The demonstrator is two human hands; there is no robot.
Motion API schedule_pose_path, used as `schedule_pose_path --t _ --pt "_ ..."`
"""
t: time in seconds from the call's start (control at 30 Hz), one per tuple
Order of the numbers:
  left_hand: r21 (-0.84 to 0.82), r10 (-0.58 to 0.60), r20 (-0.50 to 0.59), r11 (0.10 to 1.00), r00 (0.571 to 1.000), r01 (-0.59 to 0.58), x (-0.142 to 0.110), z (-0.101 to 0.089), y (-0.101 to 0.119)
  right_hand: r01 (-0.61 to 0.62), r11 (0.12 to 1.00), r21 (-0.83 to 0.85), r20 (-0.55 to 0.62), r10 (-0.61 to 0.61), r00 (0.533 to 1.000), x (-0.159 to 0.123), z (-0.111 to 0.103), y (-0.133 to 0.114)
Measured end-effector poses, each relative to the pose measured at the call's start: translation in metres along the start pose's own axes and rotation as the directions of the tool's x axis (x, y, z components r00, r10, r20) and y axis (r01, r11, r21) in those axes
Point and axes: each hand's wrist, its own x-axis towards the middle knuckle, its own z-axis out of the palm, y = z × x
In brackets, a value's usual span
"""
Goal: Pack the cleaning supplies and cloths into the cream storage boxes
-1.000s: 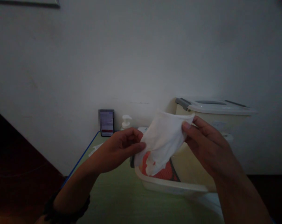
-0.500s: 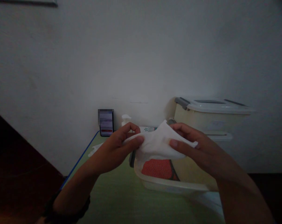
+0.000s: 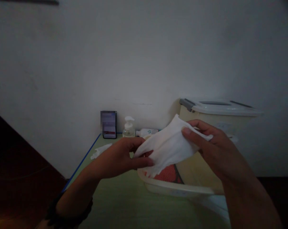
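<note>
A thin white cloth (image 3: 167, 143), perhaps a wipe, is stretched between my two hands above an open cream plastic bin (image 3: 179, 188). My left hand (image 3: 127, 156) has its thumb and fingers around the cloth's lower left end. At the upper right, my right hand (image 3: 208, 140) pinches the cloth with the thumb on top and the fingers behind. Inside the bin, partly covered by the cloth, shows a red textured item (image 3: 169, 174) with a dark edge.
On the green table (image 3: 124, 203) a phone (image 3: 109, 124) stands upright near the wall. A pump bottle (image 3: 129, 127), a white tube (image 3: 147, 132) and a crumpled white piece (image 3: 101, 150) are close by. A lidded storage box (image 3: 220, 109) stands at the back right.
My right hand has moved up and right with the cloth, and my left hand slightly down. The cloth is now spread at a slant, and the pump bottle shows more fully.
</note>
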Motion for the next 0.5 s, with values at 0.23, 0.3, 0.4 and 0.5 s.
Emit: schedule_pose_path --t 0.23,0.3,0.4,0.5 --pt "-0.155 0.061 -0.058 0.986 0.996 -0.069 -0.001 -0.003 -0.001 -0.018 0.992 0.126 -0.18 0.04 0.983 0.0 0.002 0.001" --pt "-0.217 0.075 -0.131 0.971 0.989 -0.103 0.001 0.0 -0.001 -0.023 0.988 0.155 -0.176 0.051 0.983 0.0 0.003 0.001" --pt "-0.356 0.095 -0.123 0.925 0.988 -0.134 0.005 0.006 -0.002 -0.033 0.984 0.175 -0.155 0.06 0.986 0.001 0.005 0.001" --pt "-0.469 0.108 0.037 0.88 0.993 -0.078 0.007 0.009 -0.002 -0.039 0.982 0.185 -0.144 0.066 0.987 0.001 0.006 0.001"
